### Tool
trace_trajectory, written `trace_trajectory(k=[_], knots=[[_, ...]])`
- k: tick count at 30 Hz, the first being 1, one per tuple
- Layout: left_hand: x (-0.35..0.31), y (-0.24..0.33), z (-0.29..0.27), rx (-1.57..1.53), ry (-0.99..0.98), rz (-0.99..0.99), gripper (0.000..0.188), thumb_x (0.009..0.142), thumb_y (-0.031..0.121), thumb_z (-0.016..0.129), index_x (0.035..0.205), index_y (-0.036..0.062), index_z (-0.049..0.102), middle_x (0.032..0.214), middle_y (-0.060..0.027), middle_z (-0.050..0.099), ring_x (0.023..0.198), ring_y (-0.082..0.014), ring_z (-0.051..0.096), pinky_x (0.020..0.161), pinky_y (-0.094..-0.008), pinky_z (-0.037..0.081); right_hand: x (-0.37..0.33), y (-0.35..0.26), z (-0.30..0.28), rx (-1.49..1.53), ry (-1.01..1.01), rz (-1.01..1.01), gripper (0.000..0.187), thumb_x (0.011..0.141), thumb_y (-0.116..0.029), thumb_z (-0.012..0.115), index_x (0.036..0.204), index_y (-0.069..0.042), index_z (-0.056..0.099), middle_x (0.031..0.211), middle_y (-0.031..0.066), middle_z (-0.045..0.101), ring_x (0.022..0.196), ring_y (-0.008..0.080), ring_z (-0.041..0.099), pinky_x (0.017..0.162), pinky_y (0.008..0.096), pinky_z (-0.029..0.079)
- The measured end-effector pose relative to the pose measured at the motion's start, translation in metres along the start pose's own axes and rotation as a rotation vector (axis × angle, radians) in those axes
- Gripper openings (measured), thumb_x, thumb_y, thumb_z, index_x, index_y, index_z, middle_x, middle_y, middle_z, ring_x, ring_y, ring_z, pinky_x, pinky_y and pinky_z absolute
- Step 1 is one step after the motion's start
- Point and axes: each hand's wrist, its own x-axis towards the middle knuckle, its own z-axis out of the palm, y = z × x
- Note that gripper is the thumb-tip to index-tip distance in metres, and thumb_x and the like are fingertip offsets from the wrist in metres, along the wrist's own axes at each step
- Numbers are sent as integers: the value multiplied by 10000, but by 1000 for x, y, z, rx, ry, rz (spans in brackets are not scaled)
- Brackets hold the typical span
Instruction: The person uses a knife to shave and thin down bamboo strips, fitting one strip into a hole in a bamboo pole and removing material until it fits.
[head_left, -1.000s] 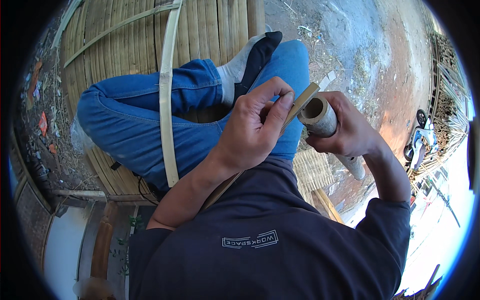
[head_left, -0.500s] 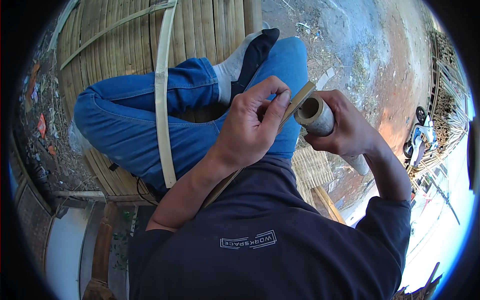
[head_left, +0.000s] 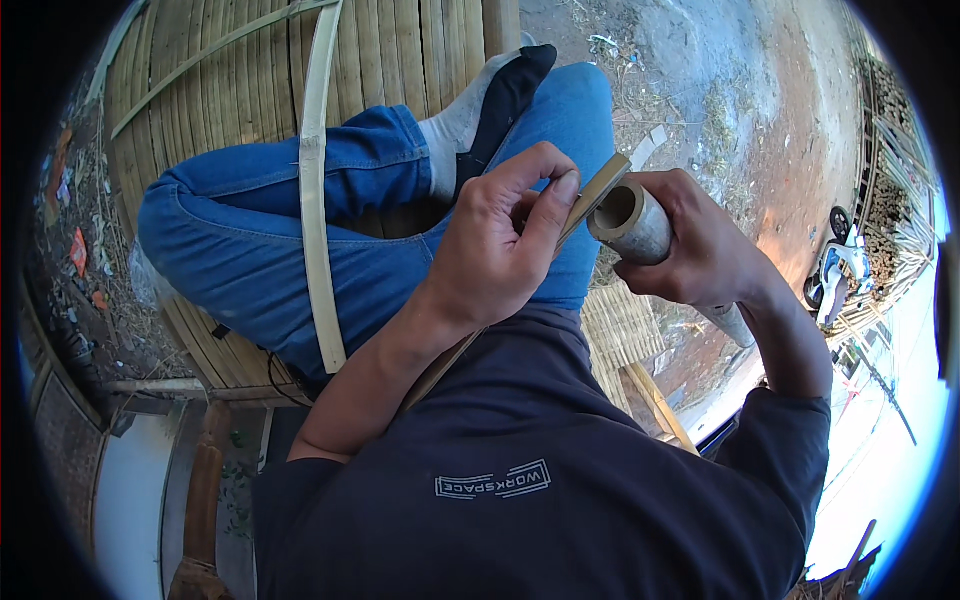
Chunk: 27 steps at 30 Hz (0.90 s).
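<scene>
My left hand (head_left: 505, 235) pinches a flat bamboo strip (head_left: 606, 177) between thumb and bent fingers. The strip's free end sticks up past my fingertips, and its other part runs down beneath my wrist toward my shirt. Wrapped in my right hand (head_left: 700, 240) is a grey-brown hollow tube (head_left: 640, 235), which looks like a length of bamboo. Its open round end faces left, right beside the strip; whether the two touch, I cannot tell. The tube's far end shows beyond my right wrist. Across my crossed legs in blue jeans lies another long bamboo strip (head_left: 316, 220).
I sit on a slatted bamboo platform (head_left: 400, 60). A thin strip (head_left: 220, 65) lies over its slats at the upper left. Dirt ground (head_left: 780, 120) spreads to the right, with a parked motorbike (head_left: 838, 268) and stacked poles (head_left: 895, 150) farther off. Litter lies at the left.
My right hand and the tube have shifted slightly to the right. My left hand keeps its pinch on the bamboo strip. The whole view has moved a little.
</scene>
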Motion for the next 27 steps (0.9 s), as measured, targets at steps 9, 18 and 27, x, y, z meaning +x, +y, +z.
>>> trace_trajectory(k=[9, 18, 27], knots=[[1, -8, 0, -56, -39, 40, 157, 1070, 158, 489, 955, 56, 523, 576, 54, 438, 448, 2, 370, 393, -209, 251, 0, -4, -3, -13, -34, 93, 284, 625, -11, 638, 902, 52, 621, 675, 99, 576, 610, 169, 529, 602, 337, 471], [-1, -2, -5, -46, 7, -64, 172, 1045, 153, 522, 917, 41, 548, 577, 37, 433, 524, -5, 383, 464, -235, 297, 5, -5, -1, 20, -40, 120, 282, 637, -33, 645, 905, 53, 627, 683, 112, 587, 618, 175, 541, 620, 339, 473], [3, 3, -7, 114, -3, 86, 188, 1014, 181, 597, 929, 40, 504, 600, 5, 527, 547, -12, 467, 473, -225, 339, 17, 9, -3, -12, -94, 107, 268, 632, -31, 654, 885, 52, 622, 630, 86, 580, 563, 152, 560, 534, 328, 473]])
